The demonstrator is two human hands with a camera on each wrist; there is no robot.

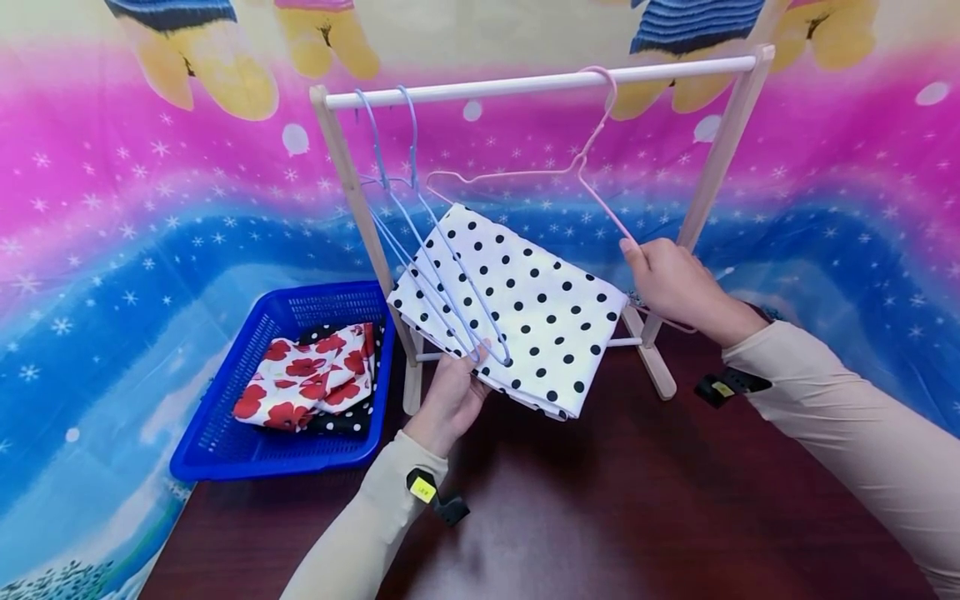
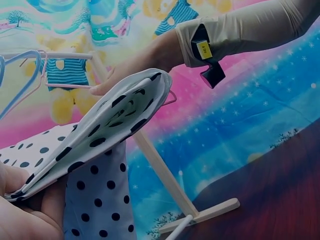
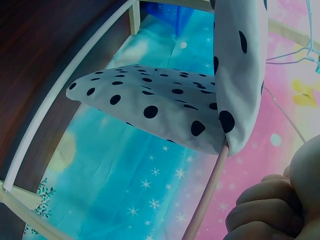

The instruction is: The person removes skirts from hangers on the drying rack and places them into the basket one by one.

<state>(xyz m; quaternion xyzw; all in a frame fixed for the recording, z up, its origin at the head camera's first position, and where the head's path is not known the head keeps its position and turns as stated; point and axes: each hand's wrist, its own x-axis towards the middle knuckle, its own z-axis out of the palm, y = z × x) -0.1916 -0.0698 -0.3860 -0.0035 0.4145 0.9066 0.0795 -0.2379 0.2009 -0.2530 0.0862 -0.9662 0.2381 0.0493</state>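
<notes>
A folded white cloth with black dots [image 1: 532, 308] hangs slanted over the lower bar of a pink hanger [image 1: 607, 210]. That hanger's hook sits on the rail of a wooden rack [image 1: 495, 89]. My left hand [image 1: 450, 396] pinches the cloth's lower left edge between thumb and fingers. With curled fingers my right hand [image 1: 678, 283] grips the hanger's sloping right side. In the right wrist view the hanger's lower bar runs into the cloth's fold. The left wrist view looks into the cloth's open folded end. Two blue hangers [image 1: 414, 142] overlap the cloth's left part in the head view.
A blue basket [image 1: 213, 396] stands left of the rack, holding a red-flowered white cloth [image 1: 303, 371] and a black cloth with white dots [image 1: 352, 421]. All stand on a dark reddish table [image 1: 600, 517]. A patterned backdrop [image 1: 112, 250] rises behind the rack.
</notes>
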